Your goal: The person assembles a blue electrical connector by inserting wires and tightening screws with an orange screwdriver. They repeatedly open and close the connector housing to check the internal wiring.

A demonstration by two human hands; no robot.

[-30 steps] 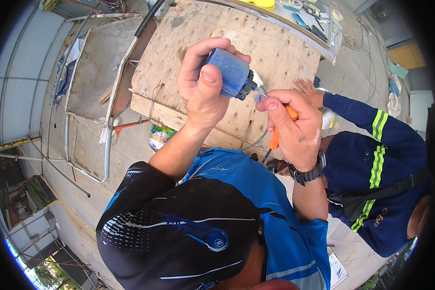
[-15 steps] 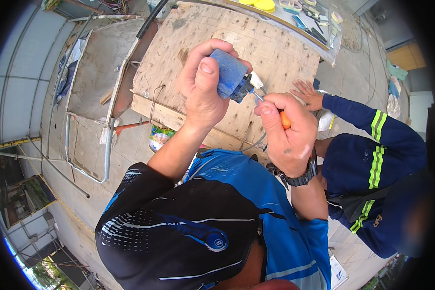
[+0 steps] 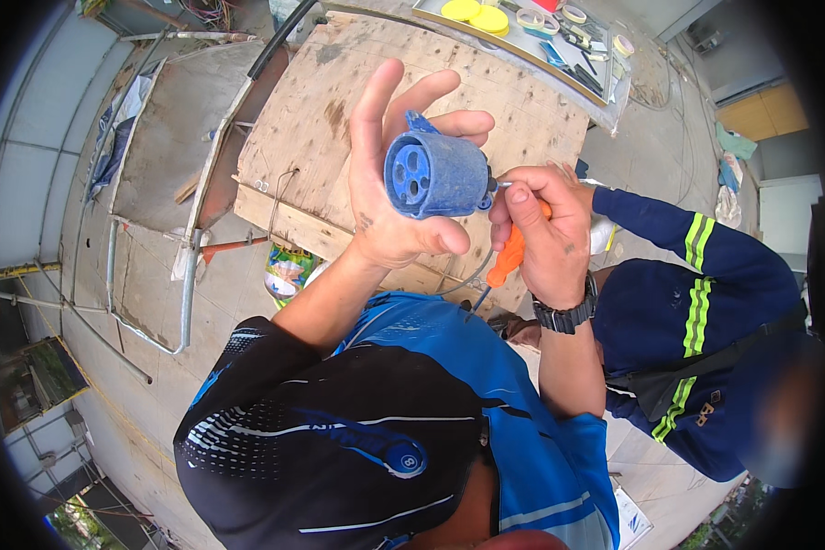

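Observation:
A round blue plug connector (image 3: 440, 174) with several holes in its front face sits over the palm of my left hand (image 3: 376, 197). The fingers and thumb of that hand are spread out, and the connector lies against the palm without being gripped. My right hand (image 3: 550, 225) is closed around an orange-handled screwdriver (image 3: 508, 257). Its thumb and fingertips pinch close to the connector's dark rear end, where a short piece of metal shows. Whether that metal touches the connector, I cannot tell.
A worn plywood board (image 3: 311, 119) lies below my hands. Beyond it, a tray (image 3: 559, 69) carries yellow discs, tape rolls and tools. At right, a co-worker in a navy sleeve (image 3: 646, 220) reaches near my right hand. A metal-framed cart (image 3: 169, 147) stands left.
My left hand has opened from its grip round the connector. The connector has turned so its holed face shows. The screwdriver's orange handle now shows below my right hand.

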